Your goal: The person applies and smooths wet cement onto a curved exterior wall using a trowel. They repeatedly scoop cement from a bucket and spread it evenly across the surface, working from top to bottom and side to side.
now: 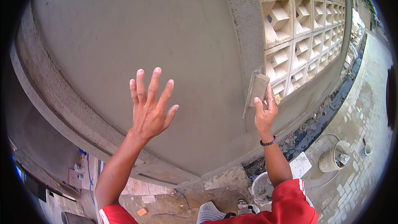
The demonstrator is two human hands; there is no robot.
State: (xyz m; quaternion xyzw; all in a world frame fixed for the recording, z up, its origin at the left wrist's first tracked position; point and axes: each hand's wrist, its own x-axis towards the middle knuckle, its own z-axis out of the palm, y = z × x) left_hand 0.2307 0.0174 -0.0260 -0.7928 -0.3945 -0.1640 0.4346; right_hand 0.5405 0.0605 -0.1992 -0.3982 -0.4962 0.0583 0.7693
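In front of me rises a grey plastered wall (pixel 195 45), smooth over its broad face. My left hand (pixel 150 110) is held up before it with fingers spread and nothing in it; I cannot tell whether it touches the surface. My right hand (pixel 266 114), with a dark beaded bracelet at the wrist, grips a plastering float (pixel 259 88). The float has a thin flat plate and a wooden handle. Its plate stands near upright at the wall's rough right-hand edge strip (pixel 247 25), beside the vent blocks. Part of the grip is hidden behind my fingers.
Pale concrete vent blocks (pixel 302 14) fill the upper right. Below runs a dark wet gutter (pixel 327 118) along the paved lane (pixel 365 112). Buckets (pixel 327 161) (pixel 258 188) and a white board (pixel 299 165) stand at lower right. An orange brick piece (pixel 142 211) lies lower left.
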